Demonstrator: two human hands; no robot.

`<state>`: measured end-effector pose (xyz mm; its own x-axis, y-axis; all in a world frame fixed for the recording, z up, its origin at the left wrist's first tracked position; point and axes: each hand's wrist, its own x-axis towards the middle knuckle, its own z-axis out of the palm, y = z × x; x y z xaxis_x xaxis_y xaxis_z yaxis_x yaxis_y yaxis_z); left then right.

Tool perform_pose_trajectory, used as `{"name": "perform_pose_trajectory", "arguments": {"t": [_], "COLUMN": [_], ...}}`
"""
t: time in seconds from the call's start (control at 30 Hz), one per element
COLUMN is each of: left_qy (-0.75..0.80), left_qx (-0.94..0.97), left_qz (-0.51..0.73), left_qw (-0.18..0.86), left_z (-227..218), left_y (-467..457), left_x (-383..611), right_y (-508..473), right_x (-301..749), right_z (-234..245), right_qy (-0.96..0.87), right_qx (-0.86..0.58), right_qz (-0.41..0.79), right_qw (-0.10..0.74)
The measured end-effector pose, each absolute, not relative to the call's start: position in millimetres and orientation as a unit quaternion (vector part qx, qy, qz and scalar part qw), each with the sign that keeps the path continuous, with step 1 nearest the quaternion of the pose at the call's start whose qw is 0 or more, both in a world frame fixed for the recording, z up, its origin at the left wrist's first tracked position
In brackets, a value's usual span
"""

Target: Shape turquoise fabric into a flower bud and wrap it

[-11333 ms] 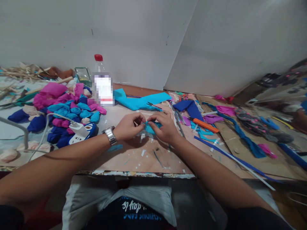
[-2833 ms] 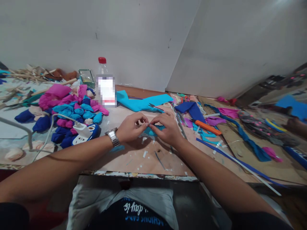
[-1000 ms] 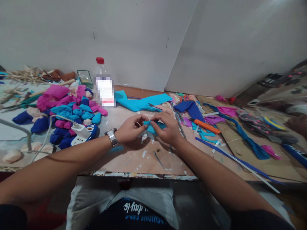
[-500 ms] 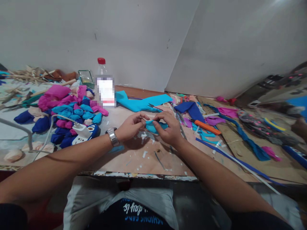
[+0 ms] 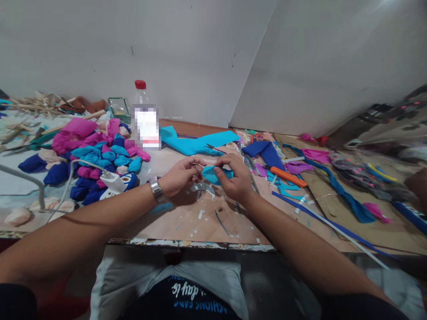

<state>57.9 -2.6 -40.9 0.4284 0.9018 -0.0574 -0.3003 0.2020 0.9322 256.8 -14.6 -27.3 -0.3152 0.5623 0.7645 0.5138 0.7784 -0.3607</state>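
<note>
A small folded piece of turquoise crepe paper (image 5: 211, 175) is held above the middle of the table. My right hand (image 5: 236, 178) grips it from the right, thumb on top and fingers curled behind. My left hand (image 5: 180, 177), with a metal watch on the wrist, is closed with thumb and index finger pinched at the paper's left end; the exact grip there is partly hidden. Just beyond the hands lie a long turquoise crepe strip (image 5: 193, 144) and a pair of scissors (image 5: 215, 148).
Rolled crepe paper flowers (image 5: 108, 155) in blue, turquoise and pink are heaped at left, by a power strip (image 5: 128, 180) with a plugged-in cable. A red-capped bottle (image 5: 140, 95) stands behind. An orange cutter (image 5: 288, 176) and paper strips lie at right; paper scraps dot the front.
The turquoise paper has turned slightly between my hands, and the left fingers have shifted a little at its left end. The arms stay almost where they were.
</note>
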Motion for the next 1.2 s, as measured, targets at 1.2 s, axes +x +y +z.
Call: {"name": "perform_pose_trajectory", "arguments": {"t": [1.2], "left_qy": [0.340], "left_qx": [0.765], "left_qz": [0.469], "left_qw": [0.282], "left_z": [-45.4], "left_y": [-6.6], "left_x": [51.0], "right_y": [-11.9], "right_x": [256.2], "right_z": [-33.3], "right_qy": [-0.833], "right_qx": [-0.350], "right_qz": [0.034], "right_qw": [0.428]}}
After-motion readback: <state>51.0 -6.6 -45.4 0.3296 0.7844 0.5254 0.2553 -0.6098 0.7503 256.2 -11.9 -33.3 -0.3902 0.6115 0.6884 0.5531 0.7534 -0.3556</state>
